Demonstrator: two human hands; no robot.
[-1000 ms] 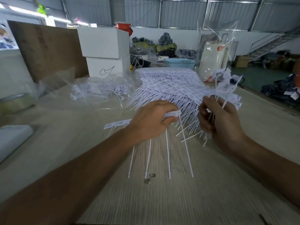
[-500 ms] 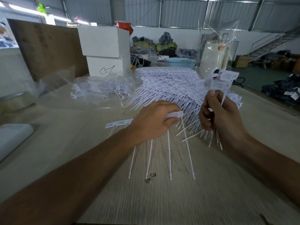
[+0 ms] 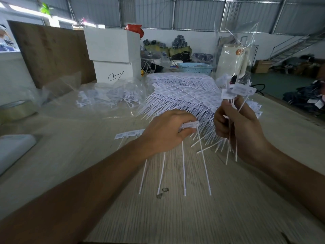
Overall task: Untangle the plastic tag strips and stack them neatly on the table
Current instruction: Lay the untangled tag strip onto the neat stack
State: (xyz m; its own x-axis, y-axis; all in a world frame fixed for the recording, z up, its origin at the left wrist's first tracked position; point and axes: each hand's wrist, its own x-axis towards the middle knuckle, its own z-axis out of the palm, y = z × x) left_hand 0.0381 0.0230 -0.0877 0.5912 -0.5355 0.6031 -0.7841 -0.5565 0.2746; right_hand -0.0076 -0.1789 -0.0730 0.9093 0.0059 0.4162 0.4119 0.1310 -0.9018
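Lifting clear of the heap, the right hand point(image 3: 241, 127) now holds a few tag strips point(image 3: 238, 90) upright, their label ends above the fingers point(image 3: 222, 120) and their tails hanging below the palm; a second ago that hand was buried in the tangle lower down. Its fingers curl tightly round the stems. The left hand point(image 3: 167, 132) has not shifted: it presses down on a small row of strips point(image 3: 183, 166) laid flat on the table point(image 3: 193, 217), fingers bent over their label ends, tails fanned toward the person. This suggests a few strips are freed and ready to join that row. Behind both hands sits the large pile of strips point(image 3: 181, 95), still mostly unsorted. Clear plastic bags point(image 3: 109, 97) holding more strips lie to the left, with white boxes point(image 3: 112, 53) and a blue basket point(image 3: 195, 67) beyond, inside a warehouse with metal walls.
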